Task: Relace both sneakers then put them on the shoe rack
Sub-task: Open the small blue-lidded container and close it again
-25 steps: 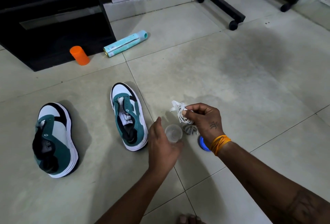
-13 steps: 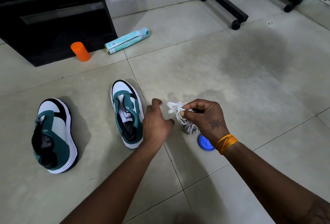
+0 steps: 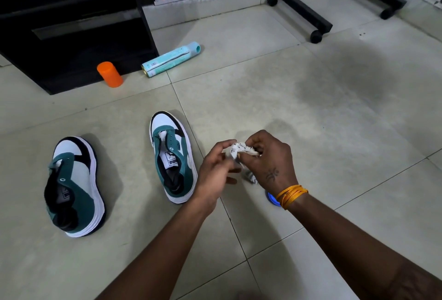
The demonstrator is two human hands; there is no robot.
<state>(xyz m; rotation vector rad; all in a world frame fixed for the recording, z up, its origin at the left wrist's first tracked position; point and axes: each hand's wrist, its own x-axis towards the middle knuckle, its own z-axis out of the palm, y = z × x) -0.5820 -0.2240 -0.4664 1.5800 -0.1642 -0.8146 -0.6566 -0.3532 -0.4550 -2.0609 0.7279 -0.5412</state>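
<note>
Tiled floor point(image 3: 275, 99) — lace bundle point(image 3: 240, 150) pinched between both hands

Both hands, left hand point(image 3: 216, 170) and right hand point(image 3: 269, 158), pinch bundled white laces point(image 3: 240, 151) above tiled floor point(image 3: 311, 113); two unlaced green-white sneakers point(image 3: 172, 156) point(image 3: 73, 186) lie left.

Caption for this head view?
Both hands grip bundled white laces beside two unlaced green sneakers.

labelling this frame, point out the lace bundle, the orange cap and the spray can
lace bundle point(image 3: 241, 150), head view, on the knotted middle
orange cap point(image 3: 109, 74), head view, on its side wall
spray can point(image 3: 170, 59), head view, mid-body
</note>
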